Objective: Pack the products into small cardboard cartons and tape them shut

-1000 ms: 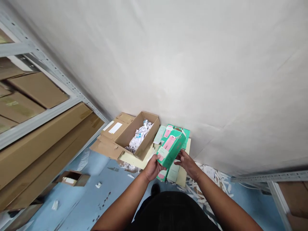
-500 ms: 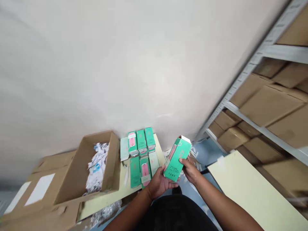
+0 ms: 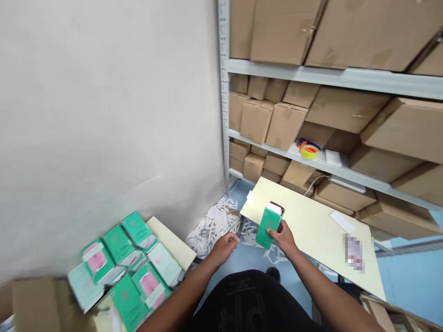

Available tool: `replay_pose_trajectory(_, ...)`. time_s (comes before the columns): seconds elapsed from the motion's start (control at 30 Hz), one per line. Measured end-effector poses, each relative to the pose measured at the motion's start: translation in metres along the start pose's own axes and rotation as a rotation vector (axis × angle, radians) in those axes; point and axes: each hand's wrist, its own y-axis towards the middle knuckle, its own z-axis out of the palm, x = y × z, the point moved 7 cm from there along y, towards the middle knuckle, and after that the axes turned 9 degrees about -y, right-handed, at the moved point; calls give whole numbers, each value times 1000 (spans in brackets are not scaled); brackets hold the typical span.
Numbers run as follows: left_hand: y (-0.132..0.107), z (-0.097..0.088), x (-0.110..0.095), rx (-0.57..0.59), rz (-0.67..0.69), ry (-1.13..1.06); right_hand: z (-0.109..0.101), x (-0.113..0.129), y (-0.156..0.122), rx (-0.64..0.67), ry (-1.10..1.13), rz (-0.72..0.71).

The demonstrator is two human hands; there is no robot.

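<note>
Green box: tilted, top end open, white flap showing, printed.

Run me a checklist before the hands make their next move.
1. Green box gripped: ok, the right hand holds it.
2. Box's top end closed: not ok, it looks open with a white flap showing.
3. Contents in the box: cannot tell, too little of the inside shows.
4. Left hand free: cannot tell, it is curled beside a small card.
5. Tape on the table: not ok, it lies on the shelf.
</note>
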Motion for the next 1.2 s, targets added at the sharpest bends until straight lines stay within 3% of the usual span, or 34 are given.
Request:
replay_pose_trajectory(0.2, 79, 121, -43, 118, 87, 177, -104, -77, 39, -88, -193, 64)
replay_pose_trajectory(0.4, 142, 217, -47, 172, 63, 281, -184, -129, 85, -134, -428, 131)
replay_pose_trajectory(0.53, 179, 269, -54, 124, 69, 328, -202, -157, 108, -241, -451, 164)
replay_pose_trajectory(0.73, 232, 351, -72, 190, 139, 466, -186, -185, 115, -321, -315, 24)
replay_pose_trajectory(0.8, 244, 363, -79, 192, 191, 561, -181, -186, 111, -284, -295, -51)
replay_pose_trajectory(0.9, 254, 361, -86, 168, 250, 621, -184, -183, 106, -208, -293, -82)
replay_pose_trajectory(1.07, 267, 345, -89, 241, 384, 537, -191, -165, 119, -66, -66, 86)
replay_pose_trajectory(1.2, 284, 332, -90, 314, 451, 437, -193, -141, 138, -163, -77, 222)
